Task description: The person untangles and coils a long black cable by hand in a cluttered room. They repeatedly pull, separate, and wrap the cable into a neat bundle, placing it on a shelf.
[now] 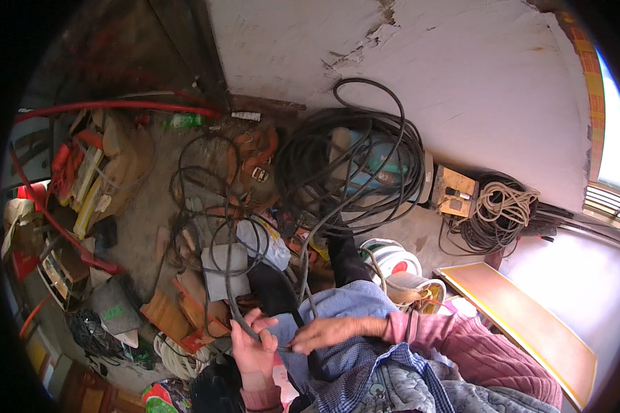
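Observation:
In the lower middle, my left hand (254,345) curls its fingers around a thick black cable (236,312). My right hand (324,333) pinches the same cable just to the right, its fingertips down at about my lap. From my hands the cable runs up in loose loops (227,217) over the cluttered floor. A big tangled coil of black cable (299,165) lies ahead against the wall, draped over a blue and grey machine (385,160). A blue checked cloth (341,304) covers my lap, and a grey square piece (226,271) lies beyond my left hand.
At the right stand white spools (395,263) and a tan board (522,315). Rope (504,204) rests on another dark cable coil beside the wall. Cardboard pieces (173,312), red bars (119,106) and a white cable coil (178,356) lie to the left.

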Motion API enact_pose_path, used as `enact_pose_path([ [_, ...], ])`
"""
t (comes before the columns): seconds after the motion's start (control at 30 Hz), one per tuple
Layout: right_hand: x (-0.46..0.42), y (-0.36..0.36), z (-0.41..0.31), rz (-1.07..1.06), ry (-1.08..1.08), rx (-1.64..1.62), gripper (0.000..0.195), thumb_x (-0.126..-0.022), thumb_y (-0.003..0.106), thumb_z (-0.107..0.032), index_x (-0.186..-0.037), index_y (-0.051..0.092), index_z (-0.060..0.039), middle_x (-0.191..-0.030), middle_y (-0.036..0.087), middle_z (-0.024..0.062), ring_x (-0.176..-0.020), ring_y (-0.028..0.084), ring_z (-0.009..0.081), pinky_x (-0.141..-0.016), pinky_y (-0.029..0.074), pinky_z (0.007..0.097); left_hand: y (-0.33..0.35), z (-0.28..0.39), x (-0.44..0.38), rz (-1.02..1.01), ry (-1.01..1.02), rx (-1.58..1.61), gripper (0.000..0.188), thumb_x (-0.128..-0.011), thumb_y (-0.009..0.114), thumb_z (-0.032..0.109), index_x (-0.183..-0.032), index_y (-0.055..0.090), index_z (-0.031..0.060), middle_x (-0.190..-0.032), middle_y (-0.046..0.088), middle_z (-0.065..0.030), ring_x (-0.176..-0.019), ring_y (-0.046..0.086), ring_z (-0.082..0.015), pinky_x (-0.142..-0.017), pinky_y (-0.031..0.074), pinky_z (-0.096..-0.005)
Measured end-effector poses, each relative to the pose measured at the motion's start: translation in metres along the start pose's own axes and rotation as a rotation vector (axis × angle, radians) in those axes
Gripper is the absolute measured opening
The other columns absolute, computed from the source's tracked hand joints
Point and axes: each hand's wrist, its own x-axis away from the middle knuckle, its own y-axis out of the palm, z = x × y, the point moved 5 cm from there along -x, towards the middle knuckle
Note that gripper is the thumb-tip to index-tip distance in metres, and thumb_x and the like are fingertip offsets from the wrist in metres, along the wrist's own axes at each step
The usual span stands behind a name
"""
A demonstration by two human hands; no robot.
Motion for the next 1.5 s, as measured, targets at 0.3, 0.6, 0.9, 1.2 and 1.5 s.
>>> enact_pose_path([
  [0.3, -0.05, -0.144, 0.017, 0.641, -0.113, 1.414, 0.025, -0.075, 0.061, -0.031, -0.095, 0.065, -0.0161, -0.092, 0.053, 0.0059, -0.093, 0.048, 0.0251, -0.081, 0.04, 0.0347, 0.053, 0.046, 0.06, -0.059, 0.195, -0.352, 0.031, -0.094, 0.032, 0.022, -0.1, 0.048, -0.0036, -0.078, 0.06, -0.0228, -0.035, 0.035, -0.0074, -0.041, 0.031, -0.0217],
  [0.6, -0.121, -0.13, 0.011, 0.2, 0.122, 1.457, 0.052, -0.081, 0.045, -0.054, -0.085, 0.069, -0.0083, -0.095, 0.059, 0.0087, -0.101, 0.047, 0.0277, -0.086, 0.035, 0.0399, 0.068, 0.077, 0.1, -0.233, 0.201, -0.59, 0.028, -0.089, 0.044, 0.018, -0.097, 0.047, -0.0084, -0.079, 0.058, -0.0318, -0.033, 0.033, -0.0072, -0.035, 0.028, -0.023],
  [0.9, -0.08, -0.115, 0.011, -0.229, 0.204, 1.082, 0.069, -0.076, 0.043, -0.067, -0.074, 0.065, -0.0019, -0.074, 0.062, 0.0167, -0.076, 0.058, 0.0351, -0.066, 0.041, 0.0452, 0.006, 0.12, 0.091, 0.08, 0.259, -0.508, 0.019, -0.092, 0.038, 0.013, -0.09, 0.049, -0.0021, -0.077, 0.06, -0.0222, -0.035, 0.031, -0.0037, -0.038, 0.029, -0.0202],
  [1.2, -0.034, -0.083, -0.018, -0.323, 0.158, 0.79, 0.05, -0.07, 0.068, -0.044, -0.101, 0.064, -0.0061, -0.093, 0.064, 0.014, -0.091, 0.06, 0.0281, -0.077, 0.046, 0.0356, -0.021, 0.135, 0.139, 0.237, 0.418, -0.516, 0.022, -0.093, 0.039, 0.016, -0.089, 0.048, -0.0036, -0.076, 0.059, -0.0196, -0.033, 0.031, -0.0038, -0.034, 0.026, -0.0184],
  [1.5, -0.011, -0.095, -0.157, 0.792, -0.164, 0.144, 0.026, -0.082, 0.063, -0.026, -0.086, 0.061, -0.0002, -0.075, 0.053, -0.0023, -0.073, 0.047, 0.0069, -0.066, 0.037, 0.0219, -0.078, 0.131, 0.146, 0.326, 0.668, -0.132, 0.012, -0.089, 0.05, 0.017, -0.089, 0.049, 0.005, -0.077, 0.059, -0.0104, -0.035, 0.031, -0.0038, -0.036, 0.026, -0.0164],
])
